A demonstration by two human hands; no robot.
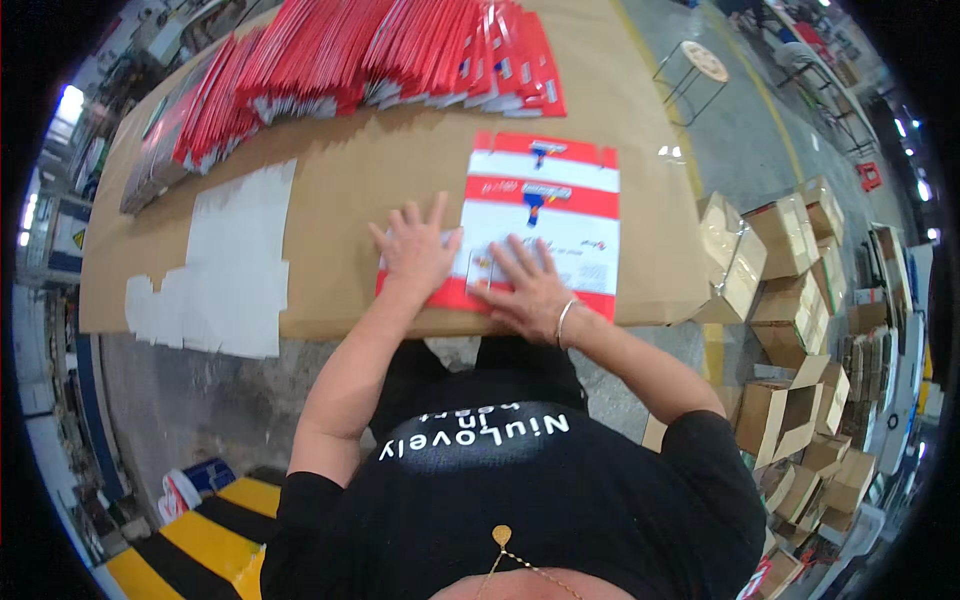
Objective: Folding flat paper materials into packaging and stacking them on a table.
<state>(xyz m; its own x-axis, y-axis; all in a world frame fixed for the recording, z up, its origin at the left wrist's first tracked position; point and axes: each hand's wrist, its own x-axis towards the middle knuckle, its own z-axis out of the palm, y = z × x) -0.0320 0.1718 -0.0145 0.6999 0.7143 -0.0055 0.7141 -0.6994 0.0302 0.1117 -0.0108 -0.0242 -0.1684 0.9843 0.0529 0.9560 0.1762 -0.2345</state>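
As left hand (415, 252) and right hand (530, 290) splay open, gripping nothing, pressing the printed sheet (598, 204) beneath seems underway; lifting needs curling.

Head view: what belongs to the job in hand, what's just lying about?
Likely the job:
flat red-and-white printed packaging, under left hand and right hand
row of red packaging
white notched sheet, possibly

Apparently just lying about:
round-topped stool
brown cardboard boxes
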